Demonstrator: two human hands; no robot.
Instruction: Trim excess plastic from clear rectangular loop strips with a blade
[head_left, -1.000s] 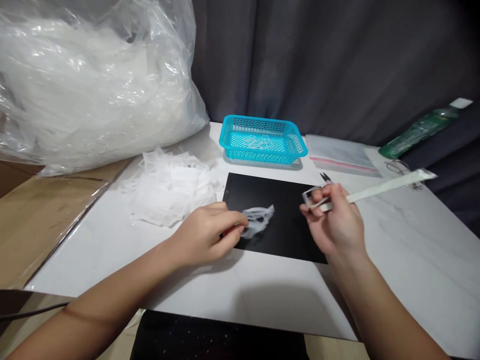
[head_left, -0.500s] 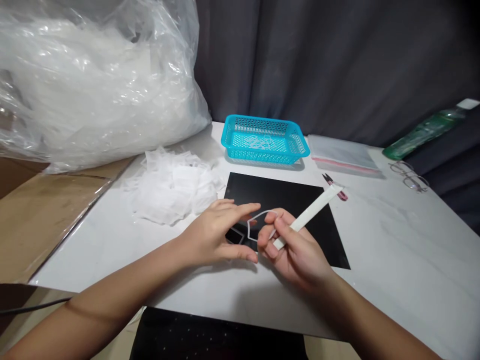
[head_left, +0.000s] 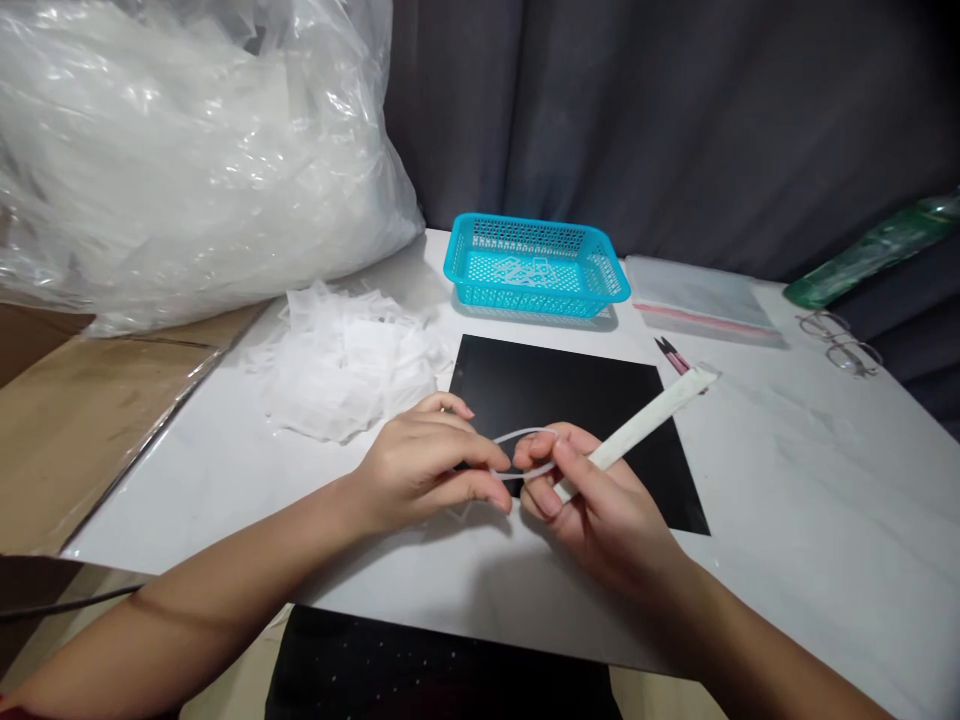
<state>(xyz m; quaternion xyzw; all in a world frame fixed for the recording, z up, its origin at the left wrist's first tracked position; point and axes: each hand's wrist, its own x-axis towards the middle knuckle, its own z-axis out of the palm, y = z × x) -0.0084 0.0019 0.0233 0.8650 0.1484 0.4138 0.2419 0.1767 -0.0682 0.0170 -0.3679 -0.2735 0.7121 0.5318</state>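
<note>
My left hand (head_left: 427, 462) and my right hand (head_left: 592, 500) meet over the near edge of a black mat (head_left: 570, 400) on the white table (head_left: 787, 500). Between their fingertips they pinch a thin translucent white ring (head_left: 525, 440), each hand gripping one end. My right hand also holds a long flat white stick (head_left: 652, 412) that points up and to the right.
A pile of white translucent pieces (head_left: 345, 360) lies left of the mat. A turquoise basket (head_left: 536, 262) stands behind it. Small snips (head_left: 671, 353), a zip bag (head_left: 697, 295), glasses (head_left: 840, 340) and a green bottle (head_left: 877, 250) are at the right; a big plastic bag (head_left: 187, 150) at the left.
My right hand came from the right of the mat to its near edge, bringing the ring and stick. My left hand let go of the white piece and took hold of the ring.
</note>
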